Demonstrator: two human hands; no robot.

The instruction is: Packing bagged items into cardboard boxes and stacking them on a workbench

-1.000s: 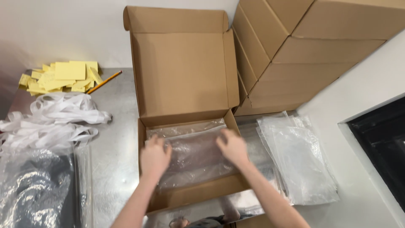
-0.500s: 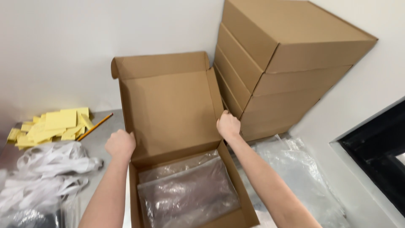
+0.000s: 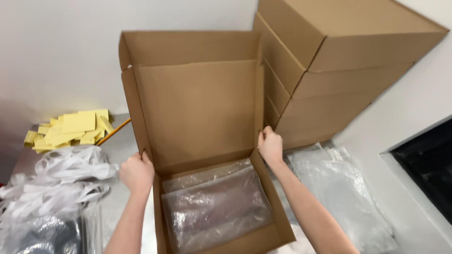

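While the lid [image 3: 197,103] stands upright behind the box [image 3: 270,207], both hands grip it low at the hinge corners. Far left of the left hand [image 3: 136,172] lie yellow notes [image 3: 70,129] and a pencil [image 3: 115,131], with white straps [image 3: 56,183] nearer and a dark bagged item [image 3: 42,235] below them, all on the counter [image 3: 120,146]. The left hand is curled around the lid's left side flap, fingers pressed together on the edge. Between the hands, and below them, a bagged item [image 3: 216,209] lies flat in the box, its long axis running from hand to hand. The right hand [image 3: 270,146] pinches the right side flap, fingers closed on the cardboard. Just right of it rises a stack of shut boxes [image 3: 329,75], leaving little room there; clear bags [image 3: 343,188] lie below and right. Open room lies above the box, toward the person.
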